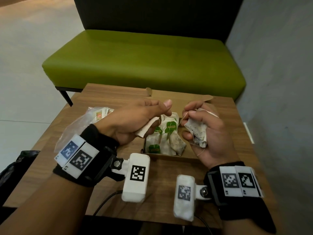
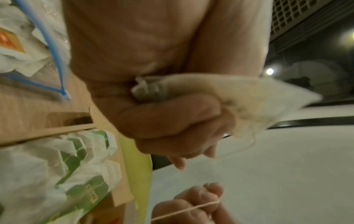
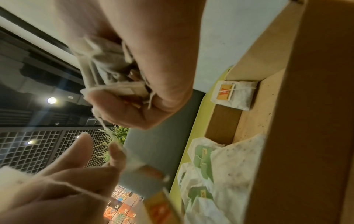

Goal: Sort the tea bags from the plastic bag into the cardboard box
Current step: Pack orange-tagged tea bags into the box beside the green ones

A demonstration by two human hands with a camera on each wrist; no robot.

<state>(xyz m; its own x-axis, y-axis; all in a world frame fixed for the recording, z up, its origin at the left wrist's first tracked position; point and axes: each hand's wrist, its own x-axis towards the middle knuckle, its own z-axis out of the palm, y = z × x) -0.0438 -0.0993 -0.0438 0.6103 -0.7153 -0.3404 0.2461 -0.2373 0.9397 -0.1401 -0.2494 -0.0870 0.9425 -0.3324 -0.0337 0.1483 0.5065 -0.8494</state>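
Over the open cardboard box (image 1: 171, 157) my left hand (image 1: 160, 114) grips one pale tea bag (image 1: 145, 130) in curled fingers; the same tea bag (image 2: 252, 98) juts from the fist in the left wrist view. My right hand (image 1: 190, 126) clutches a bundle of tea bags (image 1: 197, 134), seen bunched (image 3: 107, 71) in the right wrist view. A thin string (image 3: 82, 189) runs from that bundle across the left hand's fingers. Several green-tagged tea bags (image 1: 161, 138) lie in the box, and one orange-tagged bag (image 3: 236, 94) lies at its far end. The clear plastic bag (image 1: 94, 116) lies to the left.
The small wooden table (image 1: 162, 177) carries the box and the bag. A green bench (image 1: 144, 61) stands just beyond it, with a grey wall on the right. Something black (image 1: 17, 167) sits by the table's left edge. Cables trail off the front edge.
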